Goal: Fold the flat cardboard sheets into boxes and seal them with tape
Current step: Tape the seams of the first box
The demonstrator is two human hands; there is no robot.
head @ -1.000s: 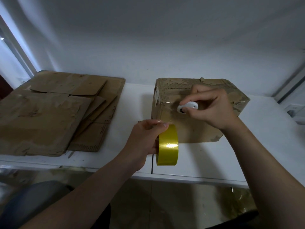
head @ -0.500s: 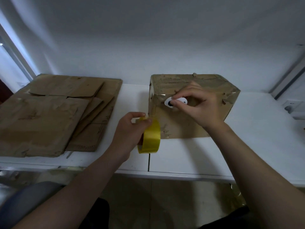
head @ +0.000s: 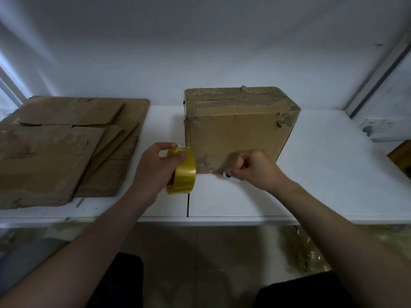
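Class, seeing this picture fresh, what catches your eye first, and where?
The shiny yellow tape roll, gripped in the left hand at centre, stands out. Beside it the right hand pinches a small white object at the cardboard box's lower front edge. Flat cardboard sheets lie stacked on the left.

box blocks ctr | sheets L (stacked) | table R free

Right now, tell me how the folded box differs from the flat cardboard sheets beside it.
The box stands folded up and closed; the flat sheets lie overlapping in a pile. The right hand is at the box's lower front edge; no hand touches the flat sheets. Both are worn brown cardboard on the white table.
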